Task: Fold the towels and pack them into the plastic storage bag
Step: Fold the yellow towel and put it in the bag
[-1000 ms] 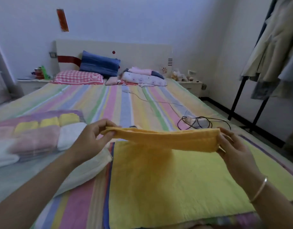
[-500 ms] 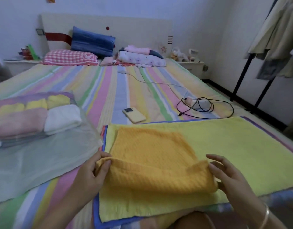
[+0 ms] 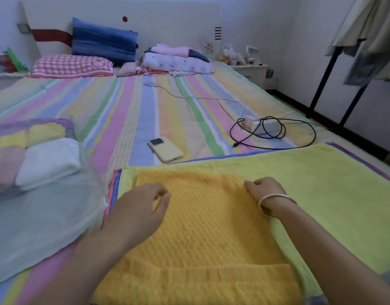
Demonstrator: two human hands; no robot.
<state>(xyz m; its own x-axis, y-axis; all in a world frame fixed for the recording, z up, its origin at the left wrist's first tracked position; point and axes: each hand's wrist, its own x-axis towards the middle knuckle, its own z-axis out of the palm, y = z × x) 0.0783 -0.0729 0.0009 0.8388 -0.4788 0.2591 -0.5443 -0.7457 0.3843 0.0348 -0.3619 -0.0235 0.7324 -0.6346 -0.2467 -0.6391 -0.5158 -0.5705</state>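
An orange towel [image 3: 203, 234] lies folded in layers on a larger pale yellow towel [image 3: 321, 183] spread on the striped bed. My left hand [image 3: 141, 210] rests on the orange towel's far left part with loosely bent fingers. At the towel's far right corner, my right hand [image 3: 264, 190], with a bangle on its wrist, has its fingers curled on the edge. The clear plastic storage bag [image 3: 46, 216] lies to the left. Inside it are folded towels: a white one [image 3: 49, 161], a pink one [image 3: 5, 166] and a yellow one [image 3: 35, 133].
A yellow phone [image 3: 165, 149] lies just beyond the towels. A black cable and a power strip [image 3: 266, 126] sit to the right on the bed. Pillows [image 3: 101, 40] line the headboard. A clothes rack [image 3: 321, 84] stands at the right wall.
The orange towel was held up, then laid down and folded on the yellow towel. Both hands moved from its near edge to its far corners.
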